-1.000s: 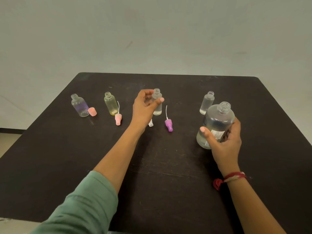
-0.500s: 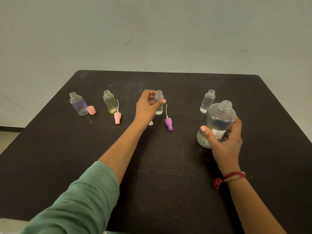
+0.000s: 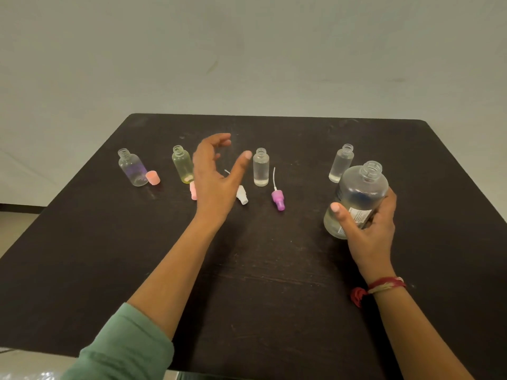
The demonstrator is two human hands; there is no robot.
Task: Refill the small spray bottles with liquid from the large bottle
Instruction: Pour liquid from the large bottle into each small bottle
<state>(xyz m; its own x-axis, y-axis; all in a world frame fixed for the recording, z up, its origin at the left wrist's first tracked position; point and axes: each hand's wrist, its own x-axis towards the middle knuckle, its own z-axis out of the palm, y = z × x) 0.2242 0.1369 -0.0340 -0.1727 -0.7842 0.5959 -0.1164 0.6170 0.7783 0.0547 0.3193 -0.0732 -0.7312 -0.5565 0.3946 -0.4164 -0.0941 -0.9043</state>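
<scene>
Several small uncapped spray bottles stand in a row on the black table (image 3: 274, 270): a purple-tinted bottle (image 3: 131, 168), a yellow bottle (image 3: 182, 168), a clear middle bottle (image 3: 261, 168) and a clear right bottle (image 3: 341, 163). My left hand (image 3: 215, 178) hovers open between the yellow and middle bottles, holding nothing. My right hand (image 3: 369, 231) grips the large clear bottle (image 3: 356, 198), uncapped and tilted slightly left, at the right of the table.
Loose spray tops lie near the bottles: a pink cap (image 3: 153, 178), a pink sprayer (image 3: 193, 191) partly behind my left hand, a white sprayer (image 3: 242, 195) and a purple sprayer (image 3: 278, 198). A pale wall rises behind the table.
My left hand has let go of the clear middle bottle, which now stands on the table, and has drawn back to the left with fingers spread. The right hand still holds the large bottle.
</scene>
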